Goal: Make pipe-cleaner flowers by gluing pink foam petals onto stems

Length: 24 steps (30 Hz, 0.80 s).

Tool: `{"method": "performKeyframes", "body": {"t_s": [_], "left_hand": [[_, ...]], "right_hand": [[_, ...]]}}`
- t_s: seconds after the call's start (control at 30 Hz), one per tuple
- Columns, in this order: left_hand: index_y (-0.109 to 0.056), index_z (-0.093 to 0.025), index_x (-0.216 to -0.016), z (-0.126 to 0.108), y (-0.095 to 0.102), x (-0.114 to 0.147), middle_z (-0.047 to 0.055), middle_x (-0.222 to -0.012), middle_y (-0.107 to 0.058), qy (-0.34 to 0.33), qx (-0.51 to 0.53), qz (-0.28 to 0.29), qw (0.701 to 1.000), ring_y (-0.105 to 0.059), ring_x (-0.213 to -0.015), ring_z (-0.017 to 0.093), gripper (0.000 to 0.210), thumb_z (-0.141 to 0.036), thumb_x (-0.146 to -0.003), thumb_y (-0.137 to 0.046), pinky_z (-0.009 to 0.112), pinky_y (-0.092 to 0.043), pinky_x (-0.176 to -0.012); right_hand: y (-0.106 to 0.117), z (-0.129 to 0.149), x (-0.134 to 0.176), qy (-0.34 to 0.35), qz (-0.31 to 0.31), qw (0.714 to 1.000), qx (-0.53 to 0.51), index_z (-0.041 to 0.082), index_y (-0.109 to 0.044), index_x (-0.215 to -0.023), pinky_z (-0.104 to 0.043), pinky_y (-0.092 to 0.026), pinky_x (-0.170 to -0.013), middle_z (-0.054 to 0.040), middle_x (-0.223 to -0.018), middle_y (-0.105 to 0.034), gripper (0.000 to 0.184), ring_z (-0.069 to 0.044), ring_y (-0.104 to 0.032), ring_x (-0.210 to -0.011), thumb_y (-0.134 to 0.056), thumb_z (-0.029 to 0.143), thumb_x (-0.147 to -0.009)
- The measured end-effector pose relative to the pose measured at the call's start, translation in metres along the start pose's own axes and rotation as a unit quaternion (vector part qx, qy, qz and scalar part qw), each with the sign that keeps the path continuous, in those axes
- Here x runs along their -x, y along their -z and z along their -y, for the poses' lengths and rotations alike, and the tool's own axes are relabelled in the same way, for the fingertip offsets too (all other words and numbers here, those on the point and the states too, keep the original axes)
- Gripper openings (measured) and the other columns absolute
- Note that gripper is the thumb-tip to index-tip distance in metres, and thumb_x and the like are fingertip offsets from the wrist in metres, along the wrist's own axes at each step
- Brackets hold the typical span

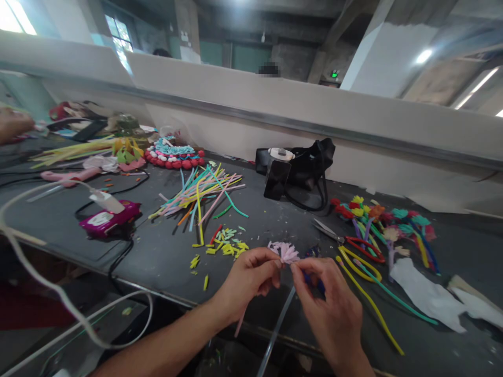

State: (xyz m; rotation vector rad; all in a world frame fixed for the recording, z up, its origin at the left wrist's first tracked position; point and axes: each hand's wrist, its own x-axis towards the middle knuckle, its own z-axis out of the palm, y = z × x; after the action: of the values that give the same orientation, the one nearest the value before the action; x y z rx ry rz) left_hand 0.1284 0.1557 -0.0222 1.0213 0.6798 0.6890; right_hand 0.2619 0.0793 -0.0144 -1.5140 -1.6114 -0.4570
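My left hand (255,269) is closed in a pinch around the base of a pale pink fuzzy-strip flower (288,252), its short petals fanned upward. A pink stem (239,323) hangs below that hand. My right hand (332,306) pinches at the flower's right lower edge with thumb and forefinger; its other fingers are curled. Behind the right hand a blue object (321,285) is mostly hidden, and a clear rod (277,332) slopes down from near it over the table edge. Short yellow cut pieces (223,248) lie just left of the flower.
Coloured fuzzy strips (196,196) lie piled at centre-left. Red-handled scissors (363,248), yellow strips (373,303) and finished flowers (365,209) are on the right. A black bag (314,167) stands behind. A purple power box (110,217), white cable (47,283) and pink glue gun (70,175) are left.
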Motion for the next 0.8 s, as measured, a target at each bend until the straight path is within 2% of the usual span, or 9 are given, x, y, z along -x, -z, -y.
{"method": "performKeyframes", "body": {"t_s": [0.33,0.6,0.8], "left_hand": [[-0.066,-0.015,-0.073,-0.0023,0.0011,0.0004,-0.003,-0.050,-0.054,-0.023,-0.048,0.003,0.999,-0.035,-0.040,0.005,0.014,-0.028,-0.073,-0.065,0.018,-0.024,-0.040],[-0.064,-0.015,-0.074,-0.0008,0.0021,-0.0002,-0.004,-0.050,-0.053,-0.028,-0.079,0.009,0.996,-0.033,-0.040,0.005,0.013,-0.028,-0.074,-0.061,0.019,-0.023,-0.040],[-0.062,-0.015,-0.073,-0.0017,0.0016,0.0004,-0.004,-0.049,-0.051,-0.029,-0.072,0.014,0.997,-0.033,-0.040,0.005,0.013,-0.028,-0.076,-0.061,0.018,-0.023,-0.040]], "right_hand": [[0.0015,0.0020,0.0002,-0.005,0.009,1.000,0.013,0.023,-0.053,-0.084,-0.023,-0.042,-0.056,0.0024,-0.068,-0.054,0.011,-0.012,-0.055,-0.061,-0.050,0.021,-0.094],[0.0017,0.0018,0.0005,-0.026,0.010,1.000,0.009,0.022,-0.054,-0.081,-0.023,-0.042,-0.055,0.0030,-0.067,-0.053,0.012,-0.011,-0.054,-0.057,-0.050,0.023,-0.093],[0.0023,0.0003,0.0007,-0.013,0.007,1.000,0.010,0.022,-0.055,-0.085,-0.023,-0.043,-0.059,0.0024,-0.069,-0.055,0.009,-0.012,-0.055,-0.060,-0.053,0.025,-0.094]]}}
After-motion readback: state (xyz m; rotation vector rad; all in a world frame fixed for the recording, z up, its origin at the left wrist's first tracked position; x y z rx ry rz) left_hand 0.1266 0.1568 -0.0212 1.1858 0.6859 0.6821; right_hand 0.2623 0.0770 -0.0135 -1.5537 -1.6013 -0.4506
